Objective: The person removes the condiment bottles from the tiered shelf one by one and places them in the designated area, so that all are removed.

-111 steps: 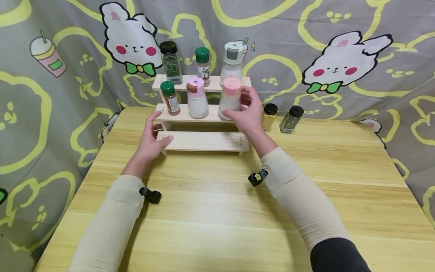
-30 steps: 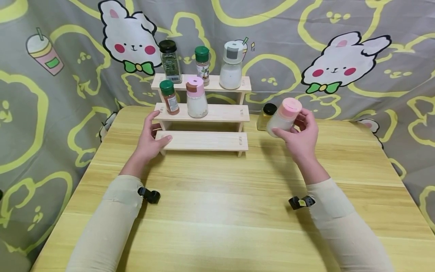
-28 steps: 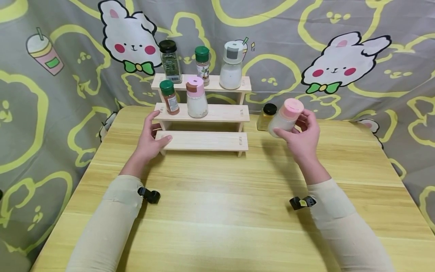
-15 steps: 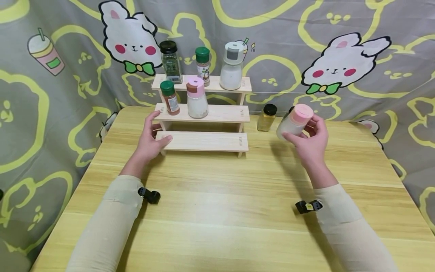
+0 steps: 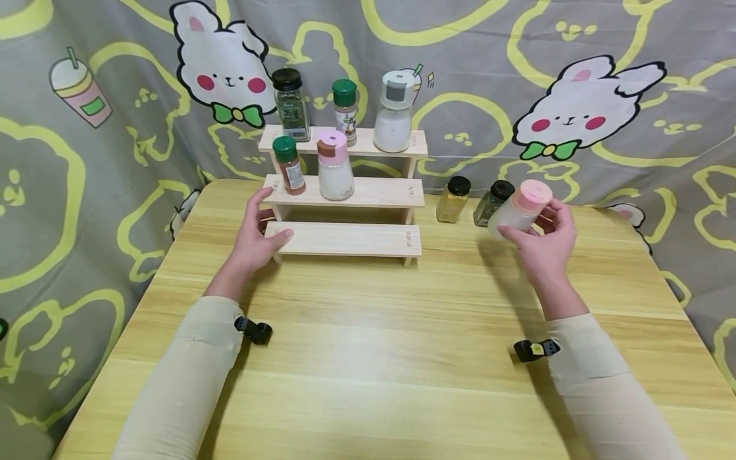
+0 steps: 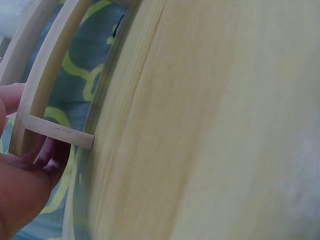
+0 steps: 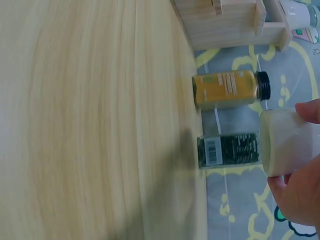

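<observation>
My right hand [image 5: 549, 246] holds a glass seasoning jar with a pink lid [image 5: 531, 195] and white contents. The jar is tilted, raised above the table, and partly overlaps a black-capped jar of green herbs [image 5: 490, 207]. In the right wrist view the pale base of the held jar [image 7: 287, 142] shows; its lid is out of frame. At the left end of a three-step wooden spice rack [image 5: 345, 239], my left hand [image 5: 255, 233] grips the lowest step, thumb on top. The left wrist view shows its fingers [image 6: 47, 155] behind the step's end.
The top step bears a black-capped herb jar [image 5: 292, 108], a green-capped bottle [image 5: 345, 115] and a white-lidded jar [image 5: 393, 121]. On the middle step stand a green-capped bottle [image 5: 290, 169] and a purple-lidded jar [image 5: 335, 169]. A yellow spice jar [image 5: 452, 203] stands right of the rack.
My right hand has lifted the pink-lidded jar off the middle step and carried it rightward past the yellow spice jar. My left hand stays on the rack.
</observation>
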{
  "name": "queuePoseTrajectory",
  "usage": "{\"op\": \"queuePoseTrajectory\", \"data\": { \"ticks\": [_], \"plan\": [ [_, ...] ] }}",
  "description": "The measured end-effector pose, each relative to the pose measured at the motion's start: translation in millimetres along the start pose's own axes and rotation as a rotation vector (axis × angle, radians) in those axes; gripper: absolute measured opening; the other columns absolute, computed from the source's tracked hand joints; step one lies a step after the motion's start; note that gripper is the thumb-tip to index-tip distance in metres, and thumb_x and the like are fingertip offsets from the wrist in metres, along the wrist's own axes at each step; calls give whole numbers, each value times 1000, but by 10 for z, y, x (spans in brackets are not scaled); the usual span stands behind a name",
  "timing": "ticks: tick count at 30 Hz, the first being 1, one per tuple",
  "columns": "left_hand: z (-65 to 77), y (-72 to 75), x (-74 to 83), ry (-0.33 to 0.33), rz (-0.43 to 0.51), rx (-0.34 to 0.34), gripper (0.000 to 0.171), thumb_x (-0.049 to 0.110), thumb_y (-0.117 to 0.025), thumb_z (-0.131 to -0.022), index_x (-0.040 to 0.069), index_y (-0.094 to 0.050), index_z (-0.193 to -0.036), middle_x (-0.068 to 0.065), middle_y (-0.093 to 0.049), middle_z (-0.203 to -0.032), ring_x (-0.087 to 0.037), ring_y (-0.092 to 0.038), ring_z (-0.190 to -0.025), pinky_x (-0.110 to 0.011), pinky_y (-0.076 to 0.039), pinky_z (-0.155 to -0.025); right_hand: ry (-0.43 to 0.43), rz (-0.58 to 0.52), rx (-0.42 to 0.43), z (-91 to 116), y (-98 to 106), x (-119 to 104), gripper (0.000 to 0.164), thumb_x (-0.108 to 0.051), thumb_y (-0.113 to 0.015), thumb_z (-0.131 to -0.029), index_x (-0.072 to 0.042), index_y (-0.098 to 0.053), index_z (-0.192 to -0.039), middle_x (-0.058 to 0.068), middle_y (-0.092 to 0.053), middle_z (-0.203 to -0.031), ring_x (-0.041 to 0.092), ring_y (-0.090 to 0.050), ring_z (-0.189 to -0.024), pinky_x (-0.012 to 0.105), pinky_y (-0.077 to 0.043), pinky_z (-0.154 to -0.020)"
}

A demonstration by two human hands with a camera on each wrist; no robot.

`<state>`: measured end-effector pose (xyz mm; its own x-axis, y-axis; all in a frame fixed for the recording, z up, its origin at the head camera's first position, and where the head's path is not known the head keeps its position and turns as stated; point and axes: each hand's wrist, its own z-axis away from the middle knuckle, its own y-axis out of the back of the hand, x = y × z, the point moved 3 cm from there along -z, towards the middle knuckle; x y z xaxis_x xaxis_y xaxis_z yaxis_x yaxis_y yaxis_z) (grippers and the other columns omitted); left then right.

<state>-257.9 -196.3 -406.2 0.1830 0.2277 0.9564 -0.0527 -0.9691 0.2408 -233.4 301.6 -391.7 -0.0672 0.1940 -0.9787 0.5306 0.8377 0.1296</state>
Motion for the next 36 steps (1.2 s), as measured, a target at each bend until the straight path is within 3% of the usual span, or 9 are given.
{"op": "queuePoseTrajectory", "data": {
  "ticks": [29, 36],
  "plan": [
    [-14, -10, -26, 5, 3, 1, 84, -13, -65, -88, 11, -22, -155, -37, -35, -139, -47, -37, -128, -54, -26, -106, -91, 7, 82, -358, 267, 283, 72, 1, -89, -68, -22, -56, -128, -1, -50, -125, 14, -48, -112, 33, -43, -98],
    [-124, 42, -357, 0, 3, 33, 90, -10, -69, -87, 27, -24, -156, -25, -40, -139, -37, -41, -127, -49, -29, -105, -83, -13, 90, -452, 275, 303, 72, 5, -88, -68, -20, -56, -127, -1, -51, -124, 14, -49, -111, 32, -44, -97]
  ]
}}
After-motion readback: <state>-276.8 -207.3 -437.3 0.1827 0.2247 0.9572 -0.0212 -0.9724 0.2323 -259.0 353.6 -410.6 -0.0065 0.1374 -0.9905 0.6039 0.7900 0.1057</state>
